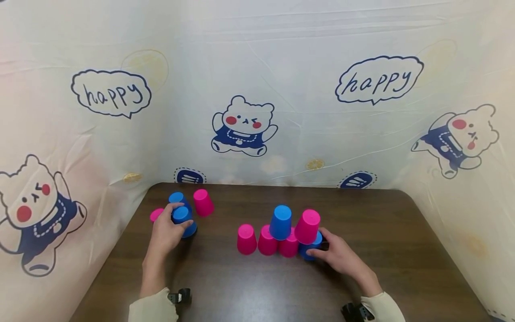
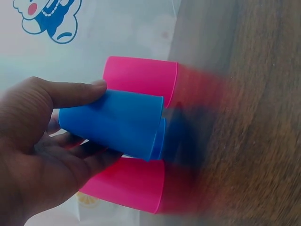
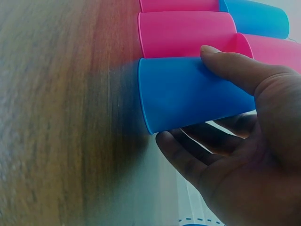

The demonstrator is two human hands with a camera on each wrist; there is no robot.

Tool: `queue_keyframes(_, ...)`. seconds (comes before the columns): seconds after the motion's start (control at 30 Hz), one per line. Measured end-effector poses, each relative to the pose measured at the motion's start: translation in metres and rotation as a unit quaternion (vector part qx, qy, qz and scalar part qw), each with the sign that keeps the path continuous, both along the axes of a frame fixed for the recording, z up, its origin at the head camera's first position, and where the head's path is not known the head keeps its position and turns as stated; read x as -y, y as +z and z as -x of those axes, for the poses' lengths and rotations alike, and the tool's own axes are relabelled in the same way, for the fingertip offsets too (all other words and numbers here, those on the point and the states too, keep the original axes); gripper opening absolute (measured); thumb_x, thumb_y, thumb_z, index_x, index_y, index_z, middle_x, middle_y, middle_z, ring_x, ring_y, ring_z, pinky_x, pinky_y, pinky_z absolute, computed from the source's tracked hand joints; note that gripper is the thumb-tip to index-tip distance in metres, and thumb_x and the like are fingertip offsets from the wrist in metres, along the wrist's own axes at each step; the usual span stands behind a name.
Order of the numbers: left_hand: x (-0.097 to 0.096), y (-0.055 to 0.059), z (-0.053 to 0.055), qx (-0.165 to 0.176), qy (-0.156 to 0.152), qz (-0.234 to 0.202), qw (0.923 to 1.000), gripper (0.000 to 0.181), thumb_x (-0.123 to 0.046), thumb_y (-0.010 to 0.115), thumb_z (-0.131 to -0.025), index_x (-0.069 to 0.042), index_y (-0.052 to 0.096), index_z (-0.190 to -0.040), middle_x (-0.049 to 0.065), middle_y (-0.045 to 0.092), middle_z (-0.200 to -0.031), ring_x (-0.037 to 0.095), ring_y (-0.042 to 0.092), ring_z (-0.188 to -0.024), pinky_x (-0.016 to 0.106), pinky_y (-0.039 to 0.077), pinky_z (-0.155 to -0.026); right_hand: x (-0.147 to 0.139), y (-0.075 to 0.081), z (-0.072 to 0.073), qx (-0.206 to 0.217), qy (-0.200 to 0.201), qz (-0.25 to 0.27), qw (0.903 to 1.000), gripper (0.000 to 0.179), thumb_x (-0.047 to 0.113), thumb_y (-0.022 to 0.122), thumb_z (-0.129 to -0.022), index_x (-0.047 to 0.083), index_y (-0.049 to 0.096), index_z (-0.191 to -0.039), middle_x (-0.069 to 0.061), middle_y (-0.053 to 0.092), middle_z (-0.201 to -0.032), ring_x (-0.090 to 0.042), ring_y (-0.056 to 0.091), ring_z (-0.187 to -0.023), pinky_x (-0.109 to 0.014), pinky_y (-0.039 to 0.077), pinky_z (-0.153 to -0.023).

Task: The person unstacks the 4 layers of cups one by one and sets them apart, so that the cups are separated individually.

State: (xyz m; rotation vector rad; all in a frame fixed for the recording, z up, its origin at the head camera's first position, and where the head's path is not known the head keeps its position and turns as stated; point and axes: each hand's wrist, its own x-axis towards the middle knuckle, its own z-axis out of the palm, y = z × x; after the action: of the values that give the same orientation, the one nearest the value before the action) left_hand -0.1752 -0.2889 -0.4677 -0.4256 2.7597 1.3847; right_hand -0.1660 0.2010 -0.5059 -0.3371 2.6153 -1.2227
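Observation:
My left hand (image 1: 166, 230) grips an upside-down blue cup (image 2: 113, 120) between thumb and fingers at the table's left side. Just behind it is another blue cup (image 1: 177, 197), mostly hidden in the left wrist view. Pink cups stand on either side, one pink cup (image 1: 203, 203) to the right and a pink cup (image 1: 156, 214) partly behind the hand. My right hand (image 1: 339, 254) holds the blue cup (image 3: 193, 92) at the right end of a bottom row, thumb on the near side and fingers on the far side. Above that blue cup sits an upper pink cup (image 1: 307, 226).
Left of the right hand, the row continues with a pink cup (image 1: 289, 245), a middle pink cup (image 1: 267, 241) and an end pink cup (image 1: 246, 240). An upper blue cup (image 1: 280, 222) rests on the row. A printed cloth (image 1: 306, 134) surrounds the brown table (image 1: 241, 290).

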Motion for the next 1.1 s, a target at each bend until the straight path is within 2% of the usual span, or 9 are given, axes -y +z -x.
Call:
queue_keyframes(0.57,0.002,-0.011,0.006,0.015,-0.002,-0.007,0.9999,0.074,-0.014,0.074,-0.099,-0.006,0.031,-0.159,0.034,0.028,-0.164,0.064,0.031,-0.145,0.081,0.036,-0.107,0.000,0.001,0.000,0.000,-0.003,-0.006,1.0000,0.062,0.034,0.084,-0.091,0.012,0.057,-0.143,-0.007,0.069,-0.133,-0.028,0.064,-0.121,-0.058,0.054,-0.106)
queue_keyframes(1.1,0.003,-0.013,0.007,0.022,-0.004,-0.009,0.9997,0.078,-0.016,0.074,-0.099,-0.005,0.027,-0.160,0.034,0.027,-0.165,0.064,0.029,-0.146,0.083,0.033,-0.108,0.000,0.001,0.001,0.005,-0.006,-0.005,1.0000,0.065,0.035,0.084,-0.091,0.011,0.056,-0.144,-0.007,0.068,-0.134,-0.030,0.064,-0.123,-0.059,0.053,-0.107)
